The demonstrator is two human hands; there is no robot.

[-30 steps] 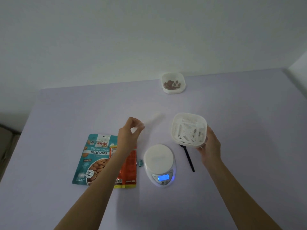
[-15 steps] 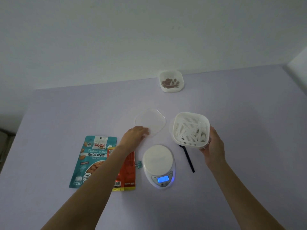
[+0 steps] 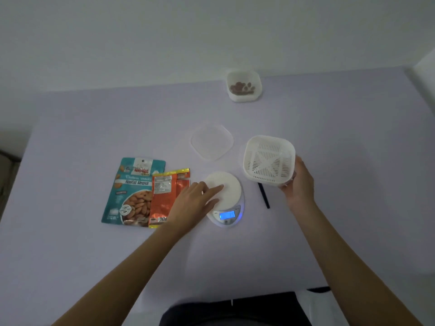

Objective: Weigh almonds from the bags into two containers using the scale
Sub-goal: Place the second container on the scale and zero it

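Left hand (image 3: 195, 204) fingers straight, loosely spread, tips over the scale (image 3: 227, 201) platform; right hand (image 3: 299, 184) grips the slotted white container (image 3: 269, 161) by its side, off the table, slotted floor facing camera. Far container (image 3: 244, 98) holds a few almonds (image 3: 242, 87); clear lid (image 3: 211, 141) lies flat behind scale. Teal almond bag (image 3: 131, 191) and orange bag (image 3: 168, 196) overlap, lying left of scale on lilac table (image 3: 70, 142), white wall behind.
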